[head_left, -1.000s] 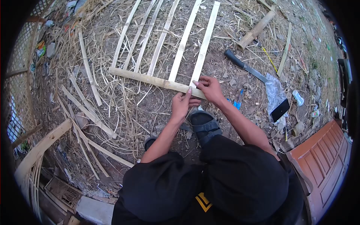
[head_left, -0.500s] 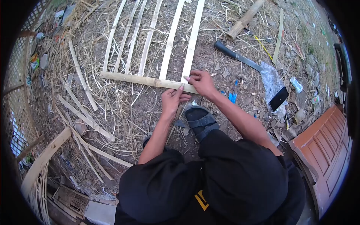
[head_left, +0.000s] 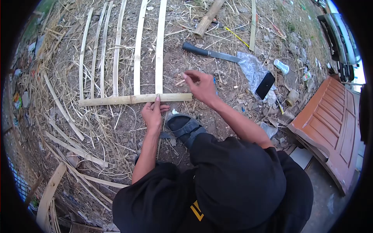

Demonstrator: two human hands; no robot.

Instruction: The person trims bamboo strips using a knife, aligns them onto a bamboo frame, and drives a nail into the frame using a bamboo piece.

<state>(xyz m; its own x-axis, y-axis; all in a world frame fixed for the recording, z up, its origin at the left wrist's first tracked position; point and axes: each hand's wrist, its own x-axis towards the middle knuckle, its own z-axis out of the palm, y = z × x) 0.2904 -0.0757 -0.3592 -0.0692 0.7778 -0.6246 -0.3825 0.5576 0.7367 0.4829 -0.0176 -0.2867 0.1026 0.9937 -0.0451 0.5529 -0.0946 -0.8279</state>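
Observation:
A horizontal bamboo strip (head_left: 112, 100) lies across the near ends of several long upright bamboo slats (head_left: 138, 50). My left hand (head_left: 152, 113) pinches this strip where the rightmost slat (head_left: 159, 50) meets it, thumb on top and fingers curled at its near edge. My right hand (head_left: 203, 88) is off the strip, just above and right of its right end, with fingers loosely bent and nothing visible in them. A machete (head_left: 211, 53) with a black handle lies on the ground beyond my right hand.
Right of the machete are a plastic bag (head_left: 246, 64), a black phone (head_left: 265, 85) and a white can-like container (head_left: 281, 66). A bamboo pole (head_left: 208, 19) lies at the top. A brown panelled door (head_left: 330, 120) rests at right. Loose strips (head_left: 77, 149) and shavings cover the left ground.
My right hand has let go of the slat and strip and moved right. My left hand stays on the strip. The whole view has shifted rightward.

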